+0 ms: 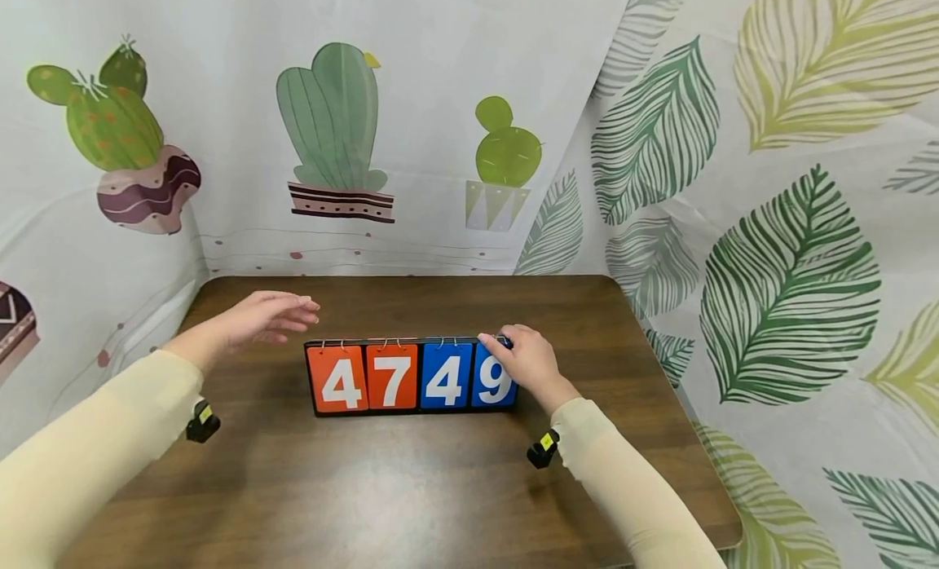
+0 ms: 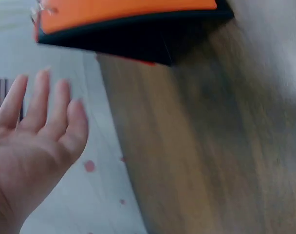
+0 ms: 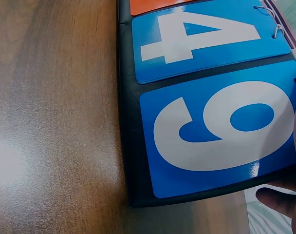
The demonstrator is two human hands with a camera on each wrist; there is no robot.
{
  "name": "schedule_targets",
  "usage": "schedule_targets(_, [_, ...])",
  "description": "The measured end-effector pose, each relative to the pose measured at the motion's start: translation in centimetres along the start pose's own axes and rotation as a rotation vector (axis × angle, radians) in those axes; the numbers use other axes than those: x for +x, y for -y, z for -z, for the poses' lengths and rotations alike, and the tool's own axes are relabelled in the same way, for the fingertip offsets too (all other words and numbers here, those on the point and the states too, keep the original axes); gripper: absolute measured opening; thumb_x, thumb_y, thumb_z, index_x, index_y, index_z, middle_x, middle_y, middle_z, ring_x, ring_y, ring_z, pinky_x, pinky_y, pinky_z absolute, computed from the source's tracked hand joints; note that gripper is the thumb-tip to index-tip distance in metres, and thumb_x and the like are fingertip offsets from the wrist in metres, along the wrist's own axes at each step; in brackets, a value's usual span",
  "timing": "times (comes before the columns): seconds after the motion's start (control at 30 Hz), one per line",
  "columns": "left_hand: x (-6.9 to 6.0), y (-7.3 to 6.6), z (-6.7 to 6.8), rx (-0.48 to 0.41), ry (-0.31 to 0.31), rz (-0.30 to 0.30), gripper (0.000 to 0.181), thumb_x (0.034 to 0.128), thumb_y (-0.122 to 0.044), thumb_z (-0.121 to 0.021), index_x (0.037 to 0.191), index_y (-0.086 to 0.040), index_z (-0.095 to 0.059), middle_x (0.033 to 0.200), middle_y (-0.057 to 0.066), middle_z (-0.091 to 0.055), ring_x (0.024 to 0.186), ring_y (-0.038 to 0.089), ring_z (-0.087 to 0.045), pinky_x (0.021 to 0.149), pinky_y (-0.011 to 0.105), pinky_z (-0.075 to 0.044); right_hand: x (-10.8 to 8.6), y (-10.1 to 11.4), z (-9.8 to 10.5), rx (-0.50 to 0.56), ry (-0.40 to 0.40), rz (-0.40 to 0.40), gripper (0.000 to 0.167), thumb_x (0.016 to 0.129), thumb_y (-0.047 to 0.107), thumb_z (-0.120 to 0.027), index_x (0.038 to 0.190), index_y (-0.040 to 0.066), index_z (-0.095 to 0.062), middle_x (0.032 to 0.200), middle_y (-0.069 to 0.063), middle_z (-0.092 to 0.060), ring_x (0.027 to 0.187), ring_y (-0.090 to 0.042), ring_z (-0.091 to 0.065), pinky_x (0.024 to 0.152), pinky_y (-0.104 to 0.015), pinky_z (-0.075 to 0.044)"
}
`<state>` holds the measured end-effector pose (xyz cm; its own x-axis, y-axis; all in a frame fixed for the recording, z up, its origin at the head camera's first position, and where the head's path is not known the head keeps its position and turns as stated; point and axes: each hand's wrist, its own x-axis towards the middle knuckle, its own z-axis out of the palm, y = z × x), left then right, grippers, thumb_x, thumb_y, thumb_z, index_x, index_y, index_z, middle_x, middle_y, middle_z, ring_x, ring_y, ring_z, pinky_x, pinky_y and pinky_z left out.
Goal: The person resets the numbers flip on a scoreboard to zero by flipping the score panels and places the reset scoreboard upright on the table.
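A tabletop flip scoreboard [image 1: 393, 390] stands upright on the table, its ringed cards reading 4 and 7 on orange, then 4 and 9 on blue. At its upper right corner my right hand [image 1: 530, 359] grips the top edge, the thumb in front beside the 9 card [image 3: 226, 126] and the other fingers behind. My left hand [image 1: 270, 316] hovers off the upper left corner, fingers extended and holding nothing. In the left wrist view, that hand [image 2: 38, 136] is apart from the board, whose folded black stand [image 2: 133, 41] shows from the side.
The brown wooden table [image 1: 396, 504] has rounded corners and a glare patch toward the front. Behind it hangs a white cloth [image 1: 440, 47] printed with cacti, and a leaf-patterned cloth [image 1: 792, 292] covers the right side. A small black wrist camera [image 1: 203, 422] sits at the left cuff.
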<state>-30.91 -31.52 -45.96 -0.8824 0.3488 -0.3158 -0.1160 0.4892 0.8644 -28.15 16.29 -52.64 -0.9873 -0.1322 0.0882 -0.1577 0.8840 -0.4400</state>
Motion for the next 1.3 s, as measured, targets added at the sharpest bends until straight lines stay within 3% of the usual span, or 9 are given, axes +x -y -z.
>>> schedule_targets(0.07, [0.9, 0.7, 0.3, -0.038, 0.110, 0.054, 0.072, 0.1086, -0.058, -0.034, 0.153, -0.003, -0.043, 0.150, 0.016, -0.058, 0.133, 0.027, -0.061, 0.111, 0.054, -0.047, 0.1, 0.0, 0.1, -0.005, -0.008, 0.002, 0.074, 0.095, 0.079, -0.041, 0.116, 0.016, -0.073, 0.130, -0.010, -0.071, 0.123, -0.031, -0.066, 0.104, -0.053, -0.053])
schedule_targets(0.17, [1.8, 1.5, 0.2, -0.081, 0.217, 0.116, 0.078, 0.1084, -0.061, -0.025, 0.159, -0.002, -0.033, 0.162, 0.024, -0.038, 0.150, 0.044, -0.038, 0.121, 0.065, -0.028, 0.1, 0.0, 0.2, 0.004, -0.003, -0.003, 0.075, 0.095, 0.079, -0.041, 0.119, 0.015, -0.073, 0.134, -0.010, -0.070, 0.127, -0.032, -0.064, 0.106, -0.055, -0.051])
schedule_targets(0.23, [2.2, 2.0, -0.1, -0.089, 0.262, 0.136, 0.081, 0.1082, -0.062, -0.022, 0.160, -0.001, -0.028, 0.165, 0.026, -0.030, 0.154, 0.049, -0.026, 0.121, 0.068, -0.024, 0.1, -0.1, 0.2, 0.014, 0.010, -0.006, 0.077, 0.095, 0.079, -0.041, 0.123, 0.014, -0.072, 0.138, -0.011, -0.068, 0.131, -0.033, -0.061, 0.108, -0.056, -0.049])
schedule_targets(0.37, [2.6, 2.7, -0.6, -0.093, 0.297, 0.186, 0.083, 0.1064, -0.065, -0.024, 0.162, -0.004, -0.026, 0.169, 0.023, -0.021, 0.156, 0.052, -0.013, 0.121, 0.069, -0.023, 0.1, -0.2, 0.0, 0.006, 0.010, -0.004, 0.081, 0.094, 0.082, -0.039, 0.124, 0.014, -0.071, 0.138, -0.011, -0.067, 0.132, -0.034, -0.061, 0.108, -0.056, -0.050])
schedule_targets(0.53, [3.1, 3.1, -1.3, -0.075, 0.297, 0.222, 0.084, 0.1042, -0.068, -0.028, 0.163, -0.009, -0.026, 0.173, 0.019, -0.009, 0.155, 0.056, -0.009, 0.119, 0.070, -0.026, 0.3, -0.2, 0.1, -0.002, -0.035, 0.011, 0.080, 0.093, 0.083, -0.038, 0.117, 0.015, -0.073, 0.132, -0.011, -0.071, 0.126, -0.033, -0.065, 0.104, -0.055, -0.052])
schedule_targets(0.7, [3.3, 3.4, -2.1, -0.083, 0.287, 0.255, 0.082, 0.1033, -0.068, -0.030, 0.163, -0.012, -0.029, 0.173, 0.022, -0.005, 0.153, 0.058, -0.013, 0.116, 0.072, -0.029, 0.2, -0.1, 0.0, 0.011, -0.015, 0.004, 0.081, 0.093, 0.083, -0.039, 0.120, 0.015, -0.072, 0.134, -0.011, -0.069, 0.127, -0.033, -0.064, 0.105, -0.056, -0.052])
schedule_targets(0.97, [3.9, 4.2, -3.0, -0.077, 0.257, 0.282, 0.084, 0.1010, -0.070, -0.034, 0.158, -0.008, -0.037, 0.162, 0.025, -0.035, 0.150, 0.050, -0.029, 0.111, 0.067, -0.040, 0.1, -0.3, -0.1, 0.015, -0.021, 0.005, 0.083, 0.092, 0.085, -0.037, 0.121, 0.015, -0.072, 0.135, -0.011, -0.069, 0.127, -0.034, -0.064, 0.104, -0.057, -0.052])
schedule_targets(1.3, [4.0, 4.5, -3.0, -0.032, 0.240, 0.292, 0.084, 0.0999, -0.071, -0.034, 0.155, -0.009, -0.042, 0.159, 0.026, -0.041, 0.146, 0.051, -0.036, 0.107, 0.064, -0.045, 0.1, -0.2, -0.3, 0.002, -0.028, 0.021, 0.074, 0.094, 0.081, -0.038, 0.109, 0.017, -0.073, 0.124, -0.009, -0.073, 0.114, -0.031, -0.068, 0.099, -0.053, -0.056])
